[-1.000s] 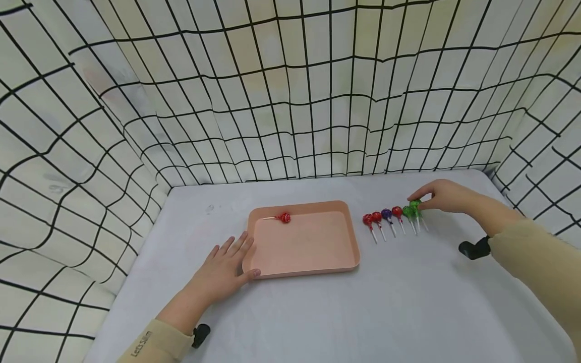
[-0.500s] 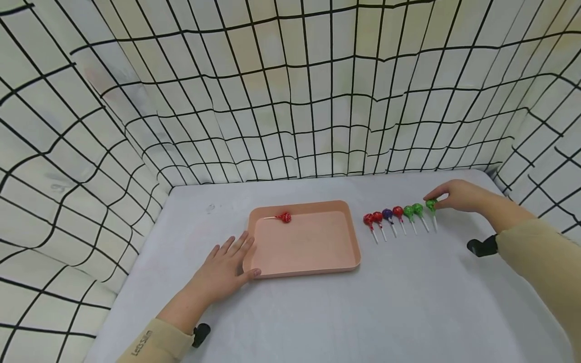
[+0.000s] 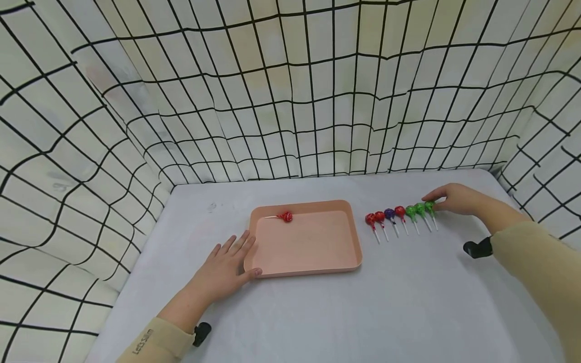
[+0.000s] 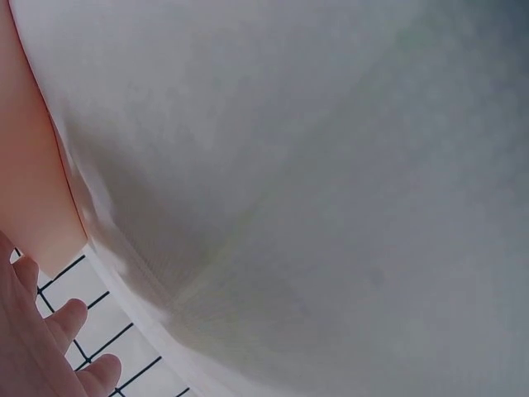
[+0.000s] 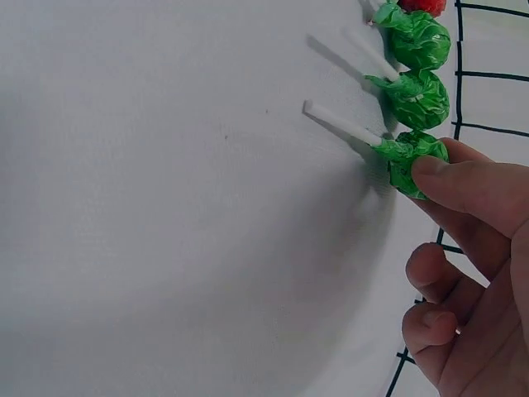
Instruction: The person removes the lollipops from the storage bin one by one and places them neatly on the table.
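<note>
At the right end of a row of lollipops, my right hand (image 3: pixel 456 198) pinches a green-wrapped lollipop (image 5: pixel 405 161) by its head between thumb and forefinger. Its white stick points toward the near side of the table. Beside it lie two more green lollipops (image 3: pixel 411 211), then a red lollipop (image 3: pixel 400 212), a purple lollipop (image 3: pixel 390 215) and two red ones at the left end. My left hand (image 3: pixel 229 267) rests with spread fingers at the left rim of a pink tray (image 3: pixel 304 247). One red lollipop (image 3: pixel 285 217) lies inside the tray, near its far left corner.
A white cloth covers the table (image 3: pixel 317 317). White walls with a black grid (image 3: pixel 317 101) rise behind and at both sides. Dark wrist devices (image 3: pixel 478 248) sit under both sleeves.
My right hand took the end green lollipop to the right, then brought it back leftward against its neighbour. The green lollipops now lie side by side. My left hand stays at the tray.
</note>
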`<move>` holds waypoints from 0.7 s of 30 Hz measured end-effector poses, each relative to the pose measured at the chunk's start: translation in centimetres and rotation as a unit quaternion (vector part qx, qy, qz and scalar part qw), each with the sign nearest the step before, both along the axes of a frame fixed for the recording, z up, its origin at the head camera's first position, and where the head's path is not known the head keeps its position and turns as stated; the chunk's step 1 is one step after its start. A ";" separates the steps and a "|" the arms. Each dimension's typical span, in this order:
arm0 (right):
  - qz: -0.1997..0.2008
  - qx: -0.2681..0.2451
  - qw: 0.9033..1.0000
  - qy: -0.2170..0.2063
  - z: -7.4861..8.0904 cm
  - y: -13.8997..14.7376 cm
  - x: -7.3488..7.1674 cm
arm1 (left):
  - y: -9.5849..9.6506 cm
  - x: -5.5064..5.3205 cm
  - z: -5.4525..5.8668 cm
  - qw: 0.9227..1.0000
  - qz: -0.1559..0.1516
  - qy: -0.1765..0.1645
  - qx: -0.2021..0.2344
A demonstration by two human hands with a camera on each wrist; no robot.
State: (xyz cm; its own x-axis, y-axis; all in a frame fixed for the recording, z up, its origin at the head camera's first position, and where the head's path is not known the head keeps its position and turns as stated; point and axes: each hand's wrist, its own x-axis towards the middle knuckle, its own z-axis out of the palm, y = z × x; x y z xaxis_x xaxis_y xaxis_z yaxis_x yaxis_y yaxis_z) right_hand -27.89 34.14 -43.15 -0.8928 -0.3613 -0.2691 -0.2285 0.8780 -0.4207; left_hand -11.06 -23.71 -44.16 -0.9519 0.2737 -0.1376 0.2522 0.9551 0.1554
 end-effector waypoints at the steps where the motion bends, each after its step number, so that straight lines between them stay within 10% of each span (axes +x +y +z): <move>1: 0.000 0.001 1.000 0.000 0.0 0.0 0.0 | 0.0 0.0 0.0 1.000 0.000 0.000 -0.001; 21: -0.017 -0.005 1.000 0.009 1.2 -0.2 0.3 | 0.2 0.1 0.3 1.000 -0.001 -0.001 -0.001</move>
State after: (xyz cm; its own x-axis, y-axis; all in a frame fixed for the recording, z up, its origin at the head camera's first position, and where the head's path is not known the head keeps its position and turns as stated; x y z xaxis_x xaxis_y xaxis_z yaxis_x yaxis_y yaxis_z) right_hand -27.56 33.92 -41.94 -0.9091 -0.3337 -0.2493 -0.2068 0.8811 -0.4252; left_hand -11.00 -23.52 -43.83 -0.9510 0.2755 -0.1406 0.2540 0.9549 0.1536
